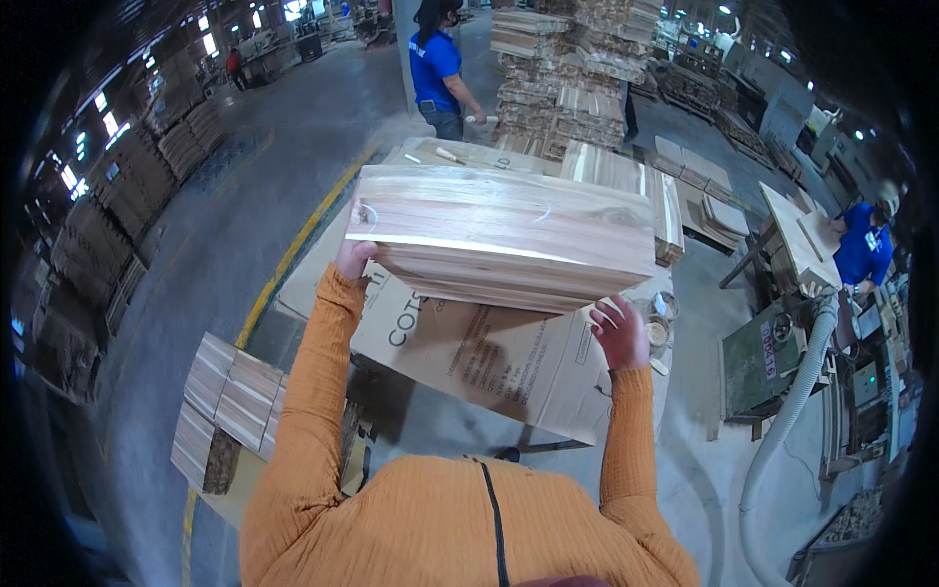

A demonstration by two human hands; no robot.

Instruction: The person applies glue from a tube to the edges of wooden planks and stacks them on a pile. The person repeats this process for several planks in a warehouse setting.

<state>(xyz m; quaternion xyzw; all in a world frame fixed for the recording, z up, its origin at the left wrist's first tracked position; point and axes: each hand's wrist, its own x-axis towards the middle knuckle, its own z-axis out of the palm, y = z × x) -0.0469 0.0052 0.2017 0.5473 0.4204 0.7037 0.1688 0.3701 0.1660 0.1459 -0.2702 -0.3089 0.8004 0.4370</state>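
Note:
A thick stack of pale wooden boards [509, 220] lies in front of me, chalk-like curved marks on its top face. My left hand [355, 256] grips its left end, thumb at the near corner and the other fingers partly hidden along the end. By the near right corner is my right hand [623, 333], its fingers apart and slightly bent; whether the fingertips touch the wood I cannot tell. Beneath the stack, printed brown cardboard [479, 367] covers the work table. I cannot tell whether the stack rests fully on it.
More boards [626, 181] lie behind the stack, before tall wood piles [572, 83]. Small round containers [660, 318] sit at the table's right. Boards [240, 396] are stacked low at left. A green machine [768, 367] with a hose [782, 430] stands right. Two blue-shirted people work nearby.

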